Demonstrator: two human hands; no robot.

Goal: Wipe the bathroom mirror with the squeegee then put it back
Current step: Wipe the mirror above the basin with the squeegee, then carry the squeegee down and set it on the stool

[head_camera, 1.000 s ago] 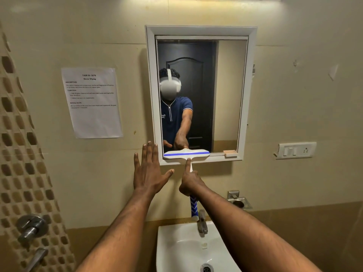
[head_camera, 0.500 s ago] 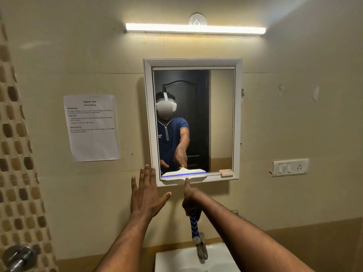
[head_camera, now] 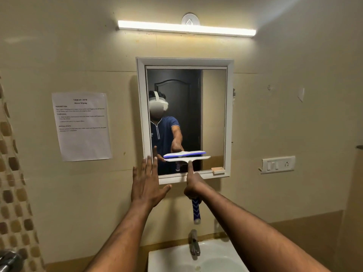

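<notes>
A white-framed mirror [head_camera: 214, 114] hangs on the beige wall above the sink. My right hand [head_camera: 193, 186] grips the squeegee by its blue-and-white striped handle [head_camera: 196, 212], index finger stretched up along the neck. The squeegee's white blade [head_camera: 198, 159] lies flat against the lower part of the glass, with its reflection just above it. My left hand [head_camera: 147, 185] is spread flat, fingers apart, fingertips over the mirror's lower left corner. It holds nothing.
A white sink [head_camera: 216, 258] with a metal tap [head_camera: 194, 243] sits directly below. A printed sheet [head_camera: 81, 126] is taped to the wall at left, a switch plate [head_camera: 278, 164] at right. A tube light [head_camera: 186, 28] glows above. Mosaic tiles [head_camera: 13, 193] line the left edge.
The squeegee blade has risen from the mirror's bottom frame onto the lower glass. My left hand has moved up with it. The view has tilted upward, showing the light.
</notes>
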